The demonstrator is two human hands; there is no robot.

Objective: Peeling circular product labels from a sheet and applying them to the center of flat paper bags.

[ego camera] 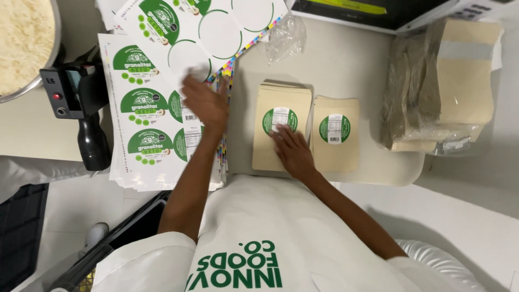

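Your left hand [204, 103] is spread flat, fingers apart and blurred, over the stack of white sheets of round green-and-white stickers [146, 116] at the left of the counter [351, 65]; it closes on nothing you can make out, and whether it touches the top sheet is not clear. Your right hand [292, 151] lies well apart from it, fingers loosely open and pressed down on the tan paper pouch [281, 130], with the fingertips at the lower edge of the round green-and-white sticker [280, 119] on that pouch's face.

Going left to right: at the far left edge sits a metal bowl of pale crumbly mix [24, 46], and just beside it stands a black handheld device with a red button [81, 108]. Next come the sticker sheets, several fanned under one another, some with empty rings where stickers have come off. A crumpled piece of clear plastic film [284, 38] lies above the pouches. The pouch under your right hand rests on a small pile of the same kind, on a pale tray-like board [378, 173]. Just beside it to the right lies a 2nd tan paper pouch [335, 135] bearing its own round green sticker. Farther right, a bundle of plain tan pouches in clear plastic wrap [443, 81] lies near the counter's edge.
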